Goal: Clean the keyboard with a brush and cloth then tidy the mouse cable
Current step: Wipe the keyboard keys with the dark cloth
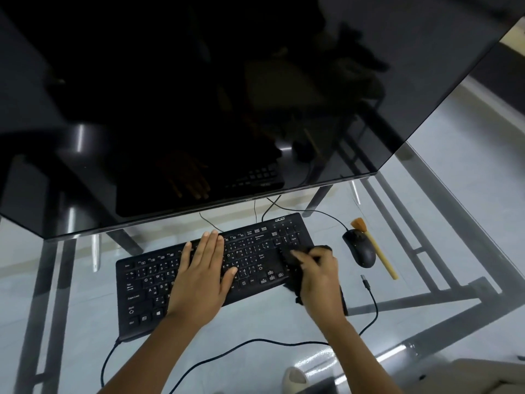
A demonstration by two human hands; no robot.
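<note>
Both forearms are bare from the frame's lower edge to the wrists, with no sleeves in view. The left hand (200, 275) and right hand (319, 277) wear no gloves, rings, or watch.

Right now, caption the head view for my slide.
Left hand steadies the keyboard while right hand wipes its keys with a dark cloth.
</note>
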